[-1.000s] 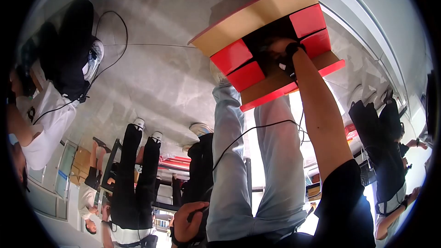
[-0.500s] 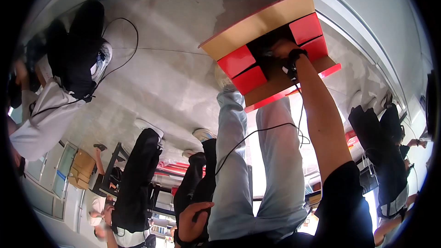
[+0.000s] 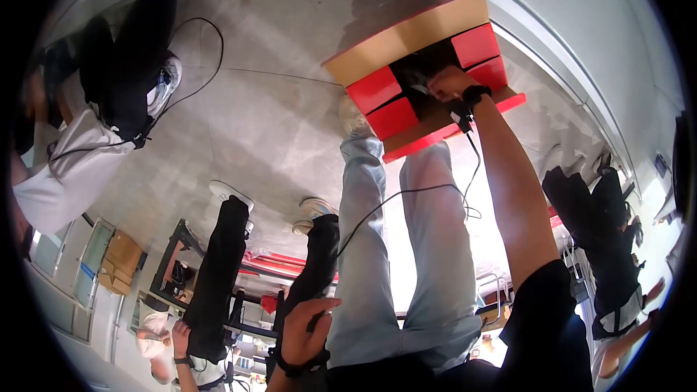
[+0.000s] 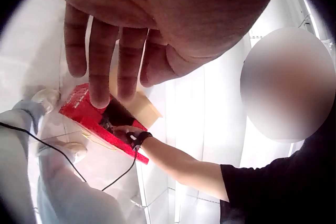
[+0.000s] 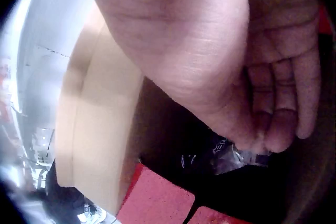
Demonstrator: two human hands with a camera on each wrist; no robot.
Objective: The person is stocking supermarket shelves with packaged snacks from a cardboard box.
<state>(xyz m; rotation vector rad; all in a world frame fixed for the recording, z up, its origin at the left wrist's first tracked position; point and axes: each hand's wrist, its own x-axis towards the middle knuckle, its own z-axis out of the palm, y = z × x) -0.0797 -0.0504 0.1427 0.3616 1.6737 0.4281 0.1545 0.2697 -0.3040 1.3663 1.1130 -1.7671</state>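
A red cardboard box (image 3: 393, 117), with tan inner flaps, stands open in the head view. My right hand (image 3: 451, 83) is at its dark opening, a black band round the wrist. In the right wrist view the thumb and fingertips pinch a shiny clear plastic packet (image 5: 231, 162) with small white print; its contents are hard to make out. My left hand (image 3: 305, 330) hangs away from the box, low in the head view. Its fingers (image 4: 100, 66) are straight and hold nothing in the left wrist view.
A black cable (image 3: 392, 202) runs across my legs to the right wrist. White panels (image 3: 573, 36) border the floor behind the box. Other people stand or sit around, one in black trousers (image 3: 218, 276). A brown carton (image 3: 122, 258) is at the far left.
My right hand has come up from deeper in the box, bringing the shiny packet nearer the opening. The left hand shows more fully, with its fingers still loose. The head view has shifted slightly.
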